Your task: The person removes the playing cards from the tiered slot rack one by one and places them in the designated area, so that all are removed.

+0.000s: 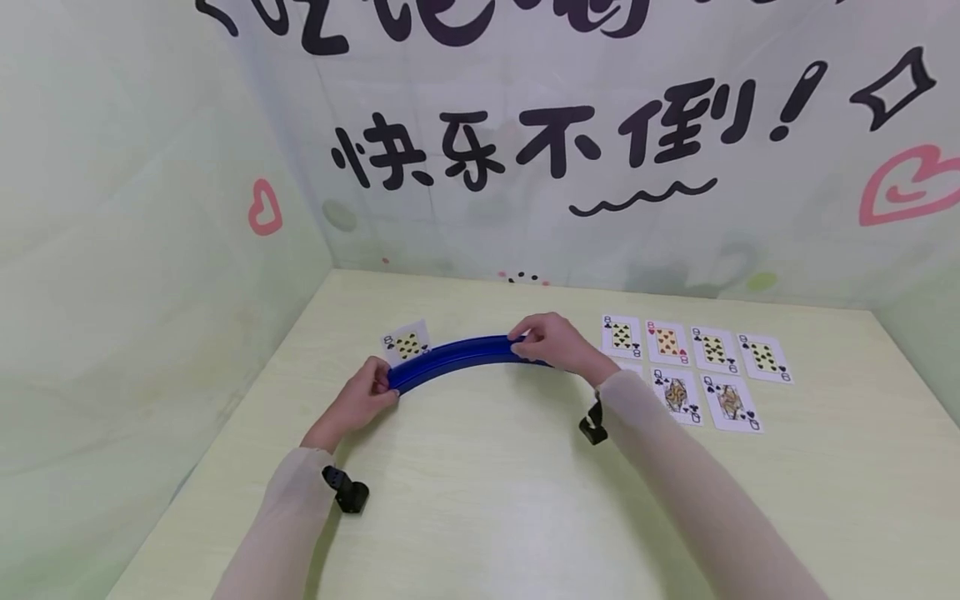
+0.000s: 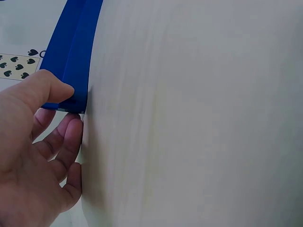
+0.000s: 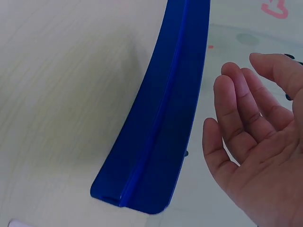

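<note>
A curved blue playing-card holder [image 1: 457, 353] arcs over the table in the head view. My left hand [image 1: 363, 395] pinches its left end; in the left wrist view the thumb presses on top and the other fingers curl beneath. My right hand [image 1: 553, 343] is by the right part of the holder. In the right wrist view the fingers [image 3: 226, 106] of that hand are loosely bent beside the holder, with a gap between and nothing held. A spade card [image 1: 406, 343] shows past the holder's far edge near my left hand, its lower part hidden.
At the right, face-up playing cards lie in two rows on the pale table [image 1: 480, 500], among them a heart card [image 1: 667, 342] and a queen of spades [image 1: 731, 402]. One card is mostly hidden by my right arm. A printed cloth wall [image 1: 450, 233] rises behind.
</note>
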Tool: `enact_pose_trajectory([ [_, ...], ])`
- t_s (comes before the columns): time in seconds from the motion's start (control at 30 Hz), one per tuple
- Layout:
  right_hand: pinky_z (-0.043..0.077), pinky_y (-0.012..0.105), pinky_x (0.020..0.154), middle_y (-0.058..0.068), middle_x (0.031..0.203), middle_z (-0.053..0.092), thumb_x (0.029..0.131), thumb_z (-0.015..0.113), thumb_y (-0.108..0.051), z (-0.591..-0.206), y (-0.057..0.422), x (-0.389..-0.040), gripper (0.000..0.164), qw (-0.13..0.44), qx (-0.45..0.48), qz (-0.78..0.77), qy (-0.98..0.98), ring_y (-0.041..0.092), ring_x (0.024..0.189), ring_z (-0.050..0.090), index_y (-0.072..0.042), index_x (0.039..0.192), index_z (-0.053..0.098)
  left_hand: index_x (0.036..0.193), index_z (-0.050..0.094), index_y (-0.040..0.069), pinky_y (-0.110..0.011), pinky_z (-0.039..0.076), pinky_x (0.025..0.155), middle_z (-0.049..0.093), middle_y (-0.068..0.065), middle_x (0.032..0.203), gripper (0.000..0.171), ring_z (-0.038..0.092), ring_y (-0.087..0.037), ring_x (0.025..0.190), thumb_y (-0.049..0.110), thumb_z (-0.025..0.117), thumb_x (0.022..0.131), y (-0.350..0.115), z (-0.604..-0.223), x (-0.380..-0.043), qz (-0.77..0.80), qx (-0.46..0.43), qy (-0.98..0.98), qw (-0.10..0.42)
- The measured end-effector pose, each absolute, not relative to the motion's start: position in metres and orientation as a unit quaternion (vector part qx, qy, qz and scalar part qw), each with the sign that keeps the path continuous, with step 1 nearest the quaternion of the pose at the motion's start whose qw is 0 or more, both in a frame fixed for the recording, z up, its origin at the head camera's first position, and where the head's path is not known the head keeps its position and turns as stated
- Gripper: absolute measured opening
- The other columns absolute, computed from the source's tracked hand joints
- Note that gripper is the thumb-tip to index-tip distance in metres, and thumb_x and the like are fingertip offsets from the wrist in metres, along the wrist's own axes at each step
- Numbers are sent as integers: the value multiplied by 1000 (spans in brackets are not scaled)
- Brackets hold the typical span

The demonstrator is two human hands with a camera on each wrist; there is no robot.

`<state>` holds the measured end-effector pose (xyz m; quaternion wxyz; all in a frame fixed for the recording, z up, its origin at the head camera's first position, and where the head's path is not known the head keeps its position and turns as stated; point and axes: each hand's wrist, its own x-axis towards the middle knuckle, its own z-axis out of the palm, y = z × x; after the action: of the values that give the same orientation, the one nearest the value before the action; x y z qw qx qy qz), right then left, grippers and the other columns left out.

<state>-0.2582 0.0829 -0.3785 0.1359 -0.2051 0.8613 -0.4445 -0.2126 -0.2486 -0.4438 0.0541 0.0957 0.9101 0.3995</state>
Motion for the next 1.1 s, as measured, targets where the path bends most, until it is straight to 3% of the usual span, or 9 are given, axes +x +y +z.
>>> enact_pose_trajectory([
  [0.23,44,26,61,5,79,60,87,63,-14,-384,48,-268,26,154,-207,-459,850,25,73,56,-1,110,63,109,37,-3,-37,39,76,45,-14,96,32,45,-25,87,2,57,85,-247,-442,-211,398,97,911,50],
  [0.47,46,26,66,5,87,62,86,63,-12,-392,14,-268,24,158,-204,-473,843,16,75,55,-3,108,63,109,37,-3,-37,39,75,44,-13,95,32,44,-24,86,3,57,85,-248,-444,-212,400,97,910,52],
  [1.1,46,23,68,4,94,60,85,64,-11,-394,-34,-271,22,135,-212,-444,860,15,86,54,-5,107,63,109,37,-2,-37,39,78,46,-15,97,32,46,-26,88,2,57,84,-247,-443,-211,403,86,909,53],
])
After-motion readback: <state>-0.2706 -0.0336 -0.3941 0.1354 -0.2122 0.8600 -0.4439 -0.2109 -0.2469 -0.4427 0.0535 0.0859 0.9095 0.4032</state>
